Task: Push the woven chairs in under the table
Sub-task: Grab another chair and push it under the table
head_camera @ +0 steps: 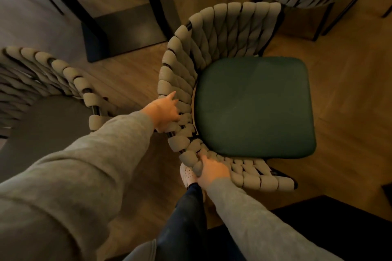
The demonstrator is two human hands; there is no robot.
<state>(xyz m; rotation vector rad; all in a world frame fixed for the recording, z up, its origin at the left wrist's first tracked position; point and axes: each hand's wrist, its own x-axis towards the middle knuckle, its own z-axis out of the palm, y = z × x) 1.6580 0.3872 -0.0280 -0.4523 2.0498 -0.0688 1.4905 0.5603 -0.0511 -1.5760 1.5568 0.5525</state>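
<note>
Both hands clamp the woven chair [254,108] by its back rim, left hand [167,112] nearer the table base [125,29], right hand [212,172] farther off; the chair stands just beside the base, open side facing away, so prob. swing it round, then push evenly w/ legs flat.

We note the woven chair [180,74] in beige-grey braided cord, its seat cushion [254,108] dark green, the floor [350,91] brown wood-grain, our sleeves [106,154] plain grey.
</note>
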